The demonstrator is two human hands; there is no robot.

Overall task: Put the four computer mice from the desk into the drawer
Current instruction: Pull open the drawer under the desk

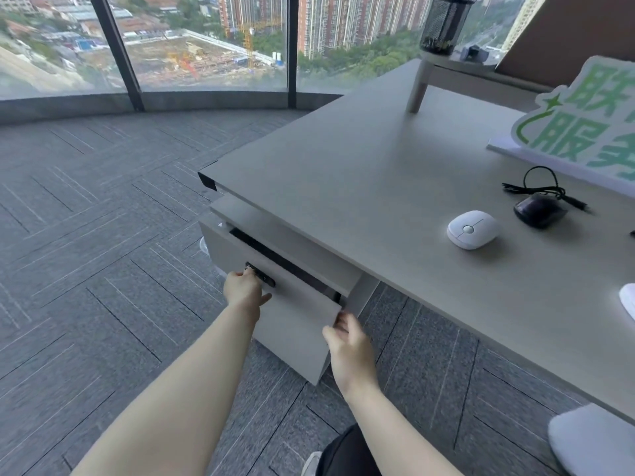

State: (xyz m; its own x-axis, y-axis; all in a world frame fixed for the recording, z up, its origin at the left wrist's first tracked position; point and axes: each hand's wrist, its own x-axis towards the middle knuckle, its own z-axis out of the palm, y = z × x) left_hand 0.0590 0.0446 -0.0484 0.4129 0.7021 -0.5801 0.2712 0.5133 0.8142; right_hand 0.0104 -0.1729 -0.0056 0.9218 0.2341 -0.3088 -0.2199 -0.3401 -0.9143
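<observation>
A grey drawer (295, 324) hangs under the left end of the desk (343, 173), pulled out a little so a dark gap shows along its top. My left hand (244, 290) grips the black handle (263, 277) on the drawer front. My right hand (348, 341) holds the drawer front's right edge. On the desk lie a white mouse (472, 229) and, behind it, a black wired mouse (538, 210) with its coiled cable. Part of another white mouse (628, 300) shows at the right edge.
A green-and-white sign (584, 121) stands at the desk's back right. A small riser shelf (443, 68) carries a black mesh pen holder (445, 24). A light chair seat (591, 441) is at the lower right. Grey carpet and a large window lie to the left.
</observation>
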